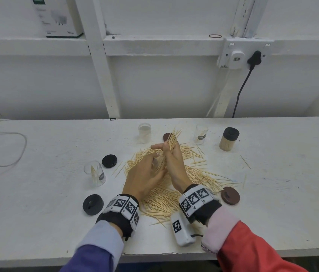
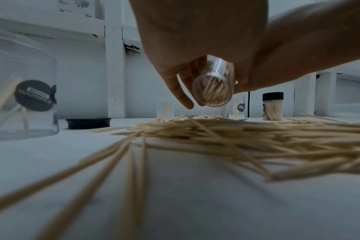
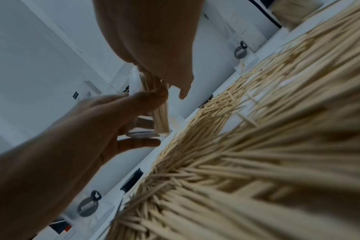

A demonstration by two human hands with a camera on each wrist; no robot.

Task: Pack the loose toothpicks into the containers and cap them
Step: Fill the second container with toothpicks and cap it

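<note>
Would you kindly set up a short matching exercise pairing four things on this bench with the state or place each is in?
Things:
1. left hand
2. right hand
3. capped container
4. brown cap

States:
A. stands full by the wall, black lid on
B. grips a bundle of toothpicks
C. holds a clear container, tilted
D. lies flat at the pile's right edge

Pairs: 1-C, 2-B, 3-A, 4-D

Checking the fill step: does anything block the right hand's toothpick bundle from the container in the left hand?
Nothing visible does: the toothpick bundle in the right hand reaches into the tilted container that the left hand grips.
</note>
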